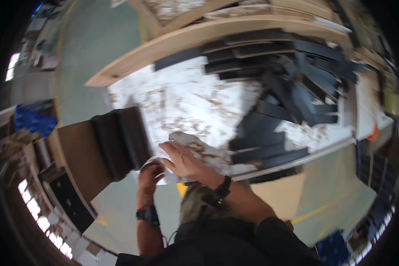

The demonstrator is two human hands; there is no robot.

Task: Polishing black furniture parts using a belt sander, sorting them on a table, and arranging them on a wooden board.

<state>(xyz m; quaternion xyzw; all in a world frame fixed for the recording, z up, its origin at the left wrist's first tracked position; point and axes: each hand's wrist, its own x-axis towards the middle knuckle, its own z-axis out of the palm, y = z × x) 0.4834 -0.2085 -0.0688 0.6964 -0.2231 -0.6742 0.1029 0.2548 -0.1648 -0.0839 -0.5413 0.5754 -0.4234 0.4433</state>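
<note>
Right hand (181, 160) flat, fingers (167, 147) spread and pressing on a crumpled white rag (195, 148) at the near edge of the table (181, 95). Left hand (150, 173) curled, fingers bent around the rag's near-left corner just under the right palm (grip partly hidden). Rag under and between both hands, touching both. Tabletop ahead white, heavily smeared with brown residue; by the look, wiping barely begun. Dark panels (292, 88) heaped beyond on the right, a dark stack (119, 139) just left of the hands.
</note>
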